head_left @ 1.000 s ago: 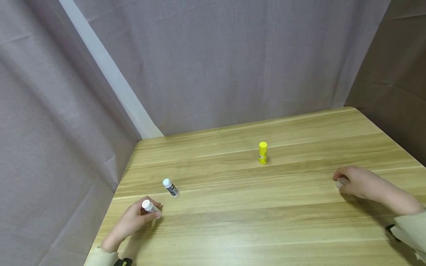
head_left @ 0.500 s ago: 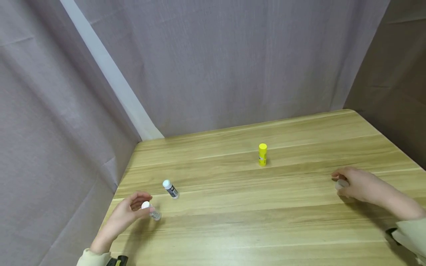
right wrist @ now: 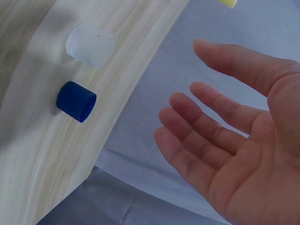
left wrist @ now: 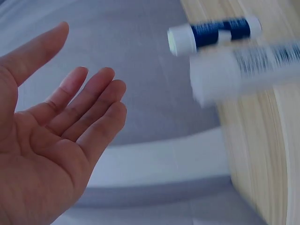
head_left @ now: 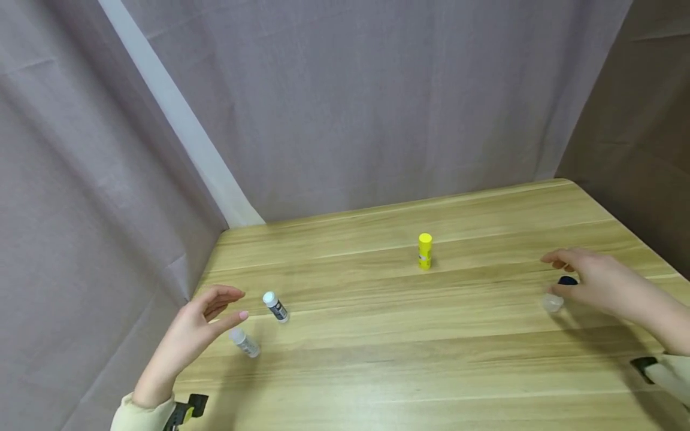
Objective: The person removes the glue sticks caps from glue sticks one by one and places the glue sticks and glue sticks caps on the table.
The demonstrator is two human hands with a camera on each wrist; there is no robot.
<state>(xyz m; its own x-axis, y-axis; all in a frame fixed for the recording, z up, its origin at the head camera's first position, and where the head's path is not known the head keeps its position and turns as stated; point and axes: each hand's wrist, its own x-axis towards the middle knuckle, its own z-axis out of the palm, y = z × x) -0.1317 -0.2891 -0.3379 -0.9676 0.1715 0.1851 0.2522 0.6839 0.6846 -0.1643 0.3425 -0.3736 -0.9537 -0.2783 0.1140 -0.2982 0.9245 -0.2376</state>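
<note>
In the head view my left hand (head_left: 185,338) is raised with fingers spread apart, just over a white glue stick (head_left: 245,343) standing on the table. Its palm and fingers hold nothing in the left wrist view, where that glue stick (left wrist: 243,72) is blurred. Just behind it stands a second glue stick (head_left: 276,307) with a dark blue label. My right hand (head_left: 598,278) hovers at the right, fingers relaxed and nothing in them. Below it are a translucent white cap (right wrist: 91,45) and a dark blue cap (right wrist: 76,101), which the hand partly hides in the head view.
A yellow glue stick (head_left: 425,251) stands upright toward the back of the wooden table (head_left: 377,359). Grey curtains (head_left: 366,108) hang behind and to the left, and a darker cloth (head_left: 641,131) hangs at the right.
My left hand has let go of the white glue stick and drawn up and back from it. The right hand has released the translucent cap and lifted, revealing the blue cap.
</note>
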